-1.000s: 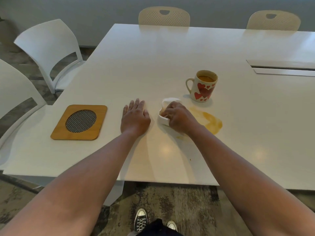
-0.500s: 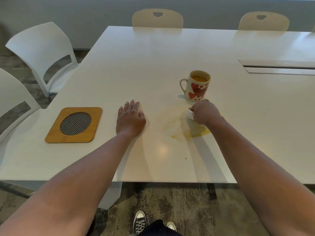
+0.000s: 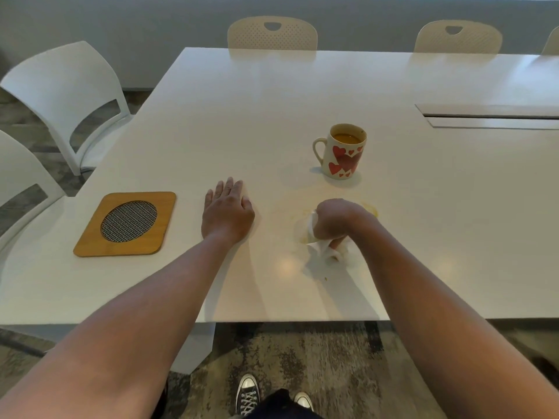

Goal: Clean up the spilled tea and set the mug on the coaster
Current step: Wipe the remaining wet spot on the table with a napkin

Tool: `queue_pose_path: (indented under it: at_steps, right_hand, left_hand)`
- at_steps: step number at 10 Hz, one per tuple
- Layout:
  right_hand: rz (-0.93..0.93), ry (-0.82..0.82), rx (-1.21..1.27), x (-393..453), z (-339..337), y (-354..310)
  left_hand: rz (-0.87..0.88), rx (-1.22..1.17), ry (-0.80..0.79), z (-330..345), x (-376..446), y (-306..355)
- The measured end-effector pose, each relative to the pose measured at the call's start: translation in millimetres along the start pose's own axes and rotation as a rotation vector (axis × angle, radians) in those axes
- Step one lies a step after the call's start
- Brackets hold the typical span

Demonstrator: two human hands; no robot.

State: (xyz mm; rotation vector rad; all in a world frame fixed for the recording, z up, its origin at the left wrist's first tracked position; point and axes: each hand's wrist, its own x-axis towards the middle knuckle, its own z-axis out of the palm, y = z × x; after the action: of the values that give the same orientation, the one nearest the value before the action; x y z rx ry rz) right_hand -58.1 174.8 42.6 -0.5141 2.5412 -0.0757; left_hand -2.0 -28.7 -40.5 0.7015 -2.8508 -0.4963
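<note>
A white mug (image 3: 341, 154) with red hearts, holding tea, stands upright on the white table (image 3: 272, 110), handle to the left. In front of it my right hand (image 3: 335, 219) is shut on a crumpled white napkin (image 3: 325, 251) pressed onto the table. A small yellow patch of spilled tea (image 3: 371, 208) shows just behind that hand, with a faint smear to its left. My left hand (image 3: 227, 211) lies flat, palm down, fingers apart, holding nothing. A bamboo coaster (image 3: 128, 223) with a round mesh centre lies to the left of it.
White chairs (image 3: 66, 95) stand at the table's left end and beige chairs (image 3: 272, 33) along the far side. A long cable slot (image 3: 490, 116) is set into the tabletop at the right. The table's near edge lies just behind my forearms.
My right hand has dragged the napkin back toward me and a little left across the spill. The yellow puddle has shrunk to a small patch. My left hand has stayed put.
</note>
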Motion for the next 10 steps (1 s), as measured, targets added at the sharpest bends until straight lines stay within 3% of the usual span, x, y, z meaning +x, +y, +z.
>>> queue_pose_path:
  at_steps: [1,2,4,6,9,10]
  right_hand:
    - [-0.093,0.096,0.078,-3,9,-13]
    - [-0.142,0.187,0.509,-3,13,-14]
    - [-0.128,0.161,1.199,8,-5,0]
    - [-0.067,0.162,1.407,23,-1,22]
    - [-0.116,0.607,0.351,25,20,50]
    - [-0.147,0.648,0.239,24,22,46]
  left_hand:
    - [-0.001,0.004,-0.001,0,0,0]
    - [0.0,-0.003,-0.004,0,0,0]
    - [0.003,-0.006,-0.002,0,1,-1]
    - [0.0,-0.01,-0.001,0,0,-1]
    - [-0.007,-0.012,-0.005,0,0,0]
    - [-0.005,-0.011,-0.006,-1,0,0]
